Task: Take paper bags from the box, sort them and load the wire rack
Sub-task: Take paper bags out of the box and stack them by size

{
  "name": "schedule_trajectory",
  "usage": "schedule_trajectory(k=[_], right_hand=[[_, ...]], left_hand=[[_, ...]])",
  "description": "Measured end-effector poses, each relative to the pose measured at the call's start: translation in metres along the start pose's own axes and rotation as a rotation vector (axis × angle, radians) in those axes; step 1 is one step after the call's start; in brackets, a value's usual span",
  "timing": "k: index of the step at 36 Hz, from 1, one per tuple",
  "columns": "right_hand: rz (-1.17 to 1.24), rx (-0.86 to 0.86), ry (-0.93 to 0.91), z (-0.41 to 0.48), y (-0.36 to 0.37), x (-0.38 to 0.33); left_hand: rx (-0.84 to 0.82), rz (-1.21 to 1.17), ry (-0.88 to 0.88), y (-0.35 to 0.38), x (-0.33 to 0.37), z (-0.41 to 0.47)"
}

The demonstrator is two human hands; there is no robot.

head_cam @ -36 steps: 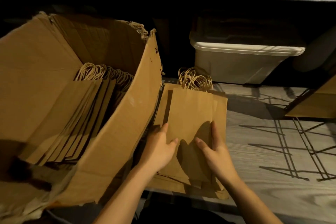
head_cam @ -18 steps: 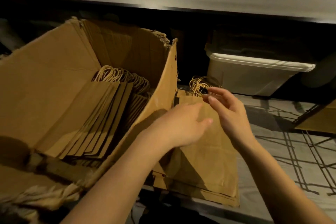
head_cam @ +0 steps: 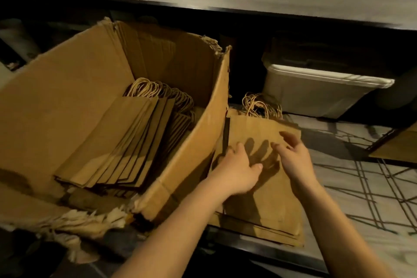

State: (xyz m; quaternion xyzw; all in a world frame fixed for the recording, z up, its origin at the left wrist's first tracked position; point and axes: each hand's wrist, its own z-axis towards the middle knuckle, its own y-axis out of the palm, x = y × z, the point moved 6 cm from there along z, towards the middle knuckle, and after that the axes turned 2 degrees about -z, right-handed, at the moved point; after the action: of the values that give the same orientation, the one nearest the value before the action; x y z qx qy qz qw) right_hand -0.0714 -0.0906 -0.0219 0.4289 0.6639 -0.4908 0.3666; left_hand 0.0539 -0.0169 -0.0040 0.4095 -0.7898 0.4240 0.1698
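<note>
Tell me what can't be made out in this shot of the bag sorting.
Head view only:
- Right hand: motion-blurred, so contact with the flat stack of brown paper bags is unclear.
- Bag count in the torn brown cardboard box: overlapping bags and the near wall hide it.
- White plastic bin: contents lost in shadow.
- Left hand: covers the stack's left edge.

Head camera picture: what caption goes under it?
Two hands over a stack of paper bags beside the cardboard box.
</note>
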Motion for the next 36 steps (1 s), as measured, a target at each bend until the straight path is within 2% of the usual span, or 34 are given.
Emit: schedule_trajectory(k=[7, 12, 16, 22, 28, 36], right_hand=[[0.323, 0.037, 0.285, -0.012, -0.003, 0.044], [0.453, 0.055, 0.393, -0.01, -0.007, 0.052], [0.396, 0.06, 0.381, -0.011, -0.016, 0.061], [0.291, 0.131, 0.265, -0.012, -0.052, 0.067], [0.113, 0.261, 0.135, 0.0, -0.111, 0.076], [-0.056, 0.377, 0.123, 0.016, -0.163, 0.1]], left_hand=[[-0.011, -0.321, -0.178, 0.023, -0.027, 0.013], [0.1, -0.406, -0.228, 0.02, -0.032, 0.016], [0.104, -0.521, -0.232, 0.026, -0.027, 0.016], [0.037, -0.564, -0.12, 0.048, 0.007, 0.019], [-0.051, -0.491, 0.008, 0.079, 0.057, 0.025], [-0.144, -0.536, -0.048, 0.119, 0.089, 0.042]])
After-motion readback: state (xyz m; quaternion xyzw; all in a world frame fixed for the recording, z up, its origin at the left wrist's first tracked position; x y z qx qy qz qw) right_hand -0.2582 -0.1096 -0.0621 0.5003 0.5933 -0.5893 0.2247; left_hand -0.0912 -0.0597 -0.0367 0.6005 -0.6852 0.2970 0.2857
